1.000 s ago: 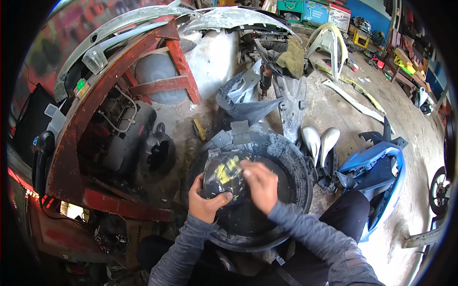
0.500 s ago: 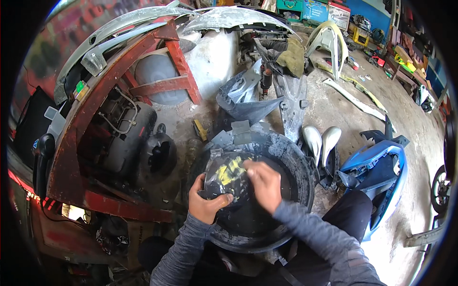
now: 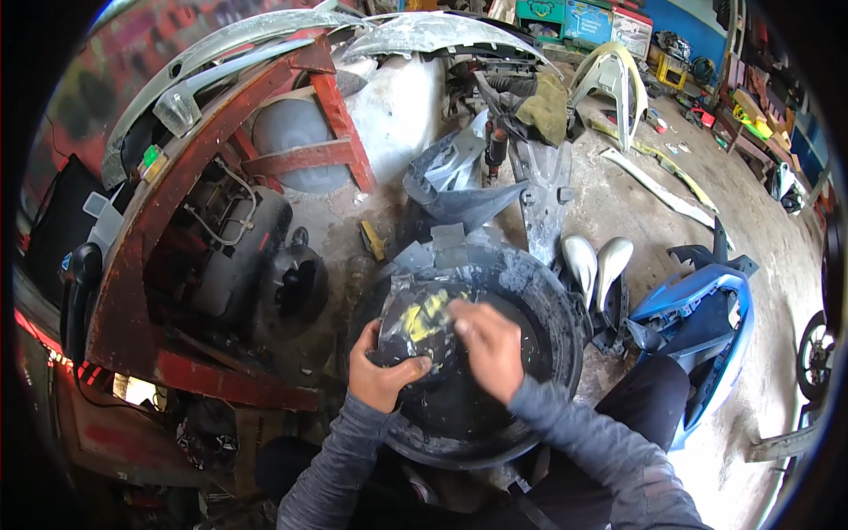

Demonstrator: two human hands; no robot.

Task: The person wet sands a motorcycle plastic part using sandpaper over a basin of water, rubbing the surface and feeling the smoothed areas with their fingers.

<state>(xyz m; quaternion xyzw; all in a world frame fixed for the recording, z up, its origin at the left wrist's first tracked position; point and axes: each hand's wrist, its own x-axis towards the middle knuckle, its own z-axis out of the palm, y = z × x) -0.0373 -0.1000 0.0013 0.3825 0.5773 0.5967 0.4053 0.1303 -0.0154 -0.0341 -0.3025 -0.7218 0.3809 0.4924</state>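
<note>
Black panel (image 3: 439, 348), yellow-patched, over black tub (image 3: 560, 340). Left hand (image 3: 382, 371): grip holding panel's lower left edge. Right hand (image 3: 488, 346): blurred, at panel's right side, can't tell what grip holds.

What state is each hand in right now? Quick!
Left hand: closed on the left side of a dark part with yellow patches.
Right hand: fingers curled by its right side; blurred, cannot tell whether holding anything.

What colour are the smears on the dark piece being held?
The smears are yellow, best seen in the head view.
</note>
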